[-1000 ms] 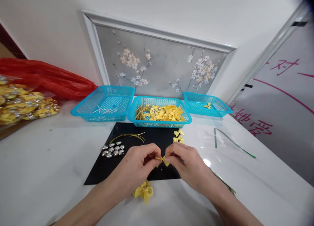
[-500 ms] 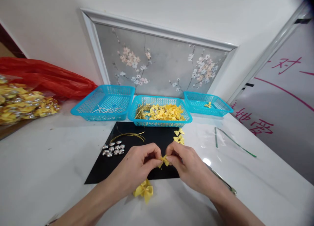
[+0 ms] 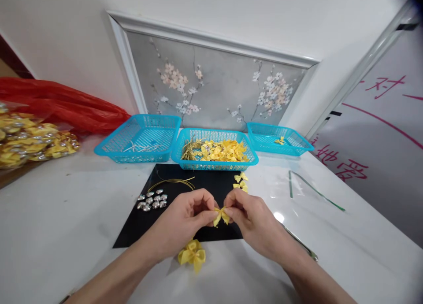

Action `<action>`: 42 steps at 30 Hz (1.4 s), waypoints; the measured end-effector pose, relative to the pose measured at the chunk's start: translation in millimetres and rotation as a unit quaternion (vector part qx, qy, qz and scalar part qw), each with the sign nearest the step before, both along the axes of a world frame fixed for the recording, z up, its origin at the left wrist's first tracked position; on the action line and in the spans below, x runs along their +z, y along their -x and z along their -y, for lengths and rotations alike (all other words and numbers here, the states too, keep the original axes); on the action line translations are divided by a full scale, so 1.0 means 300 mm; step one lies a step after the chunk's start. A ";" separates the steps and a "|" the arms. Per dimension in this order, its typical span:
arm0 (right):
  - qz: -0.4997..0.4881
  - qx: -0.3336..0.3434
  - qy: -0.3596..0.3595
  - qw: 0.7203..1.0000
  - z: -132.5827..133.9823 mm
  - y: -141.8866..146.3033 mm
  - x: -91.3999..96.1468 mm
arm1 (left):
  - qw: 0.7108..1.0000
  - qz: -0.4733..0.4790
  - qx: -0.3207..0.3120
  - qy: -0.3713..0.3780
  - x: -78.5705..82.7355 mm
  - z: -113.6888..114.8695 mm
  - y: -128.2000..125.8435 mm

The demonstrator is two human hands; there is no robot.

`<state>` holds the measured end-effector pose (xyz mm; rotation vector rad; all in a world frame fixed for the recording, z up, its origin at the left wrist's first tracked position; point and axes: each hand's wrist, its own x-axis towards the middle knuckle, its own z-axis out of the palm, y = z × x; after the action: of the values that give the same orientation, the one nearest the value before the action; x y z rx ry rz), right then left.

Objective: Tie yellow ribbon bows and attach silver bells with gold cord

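My left hand (image 3: 183,220) and my right hand (image 3: 253,218) meet above a black mat (image 3: 139,227), both pinching one small yellow ribbon bow (image 3: 220,216) between fingertips. A larger yellow bow (image 3: 192,255) lies on the white table just under my left wrist. Thin gold wires (image 3: 173,181) lie at the mat's far edge, and several silver beads (image 3: 152,200) sit on its left side. Two or three small yellow bows (image 3: 241,182) rest at the mat's right far corner.
Three blue mesh baskets stand at the back: the left one (image 3: 139,139) nearly bare, the middle one (image 3: 214,150) full of yellow bows and gold wires, the right one (image 3: 277,141) holding one bow. A bag of yellow pieces (image 3: 29,139) and red plastic (image 3: 62,103) lie left. Clear sleeves (image 3: 297,189) lie right.
Both hands stay together on the small bow; they have drifted slightly and the fingers have shifted a little on it.
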<state>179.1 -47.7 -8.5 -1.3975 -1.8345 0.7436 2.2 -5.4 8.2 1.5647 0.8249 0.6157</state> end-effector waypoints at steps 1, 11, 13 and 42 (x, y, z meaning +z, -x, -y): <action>-0.001 0.001 0.000 1.000 0.000 0.000 0.001 | 1.000 0.002 0.003 0.003 0.001 -0.001 -0.001; 0.014 0.003 -0.017 1.000 0.009 0.012 0.005 | 0.992 -0.087 0.004 -0.086 -0.032 -0.007 0.011; 0.015 0.008 -0.025 1.000 0.010 0.014 0.002 | 0.992 -0.088 0.003 -0.095 -0.033 -0.004 0.009; -0.002 0.005 -0.066 0.998 0.000 0.024 0.004 | 0.998 0.038 0.041 0.027 -0.034 0.016 -0.022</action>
<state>171.9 -47.7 -7.3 -1.3025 -1.8526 0.6184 8.9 -10.3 -2.0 1.4562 0.8453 0.7022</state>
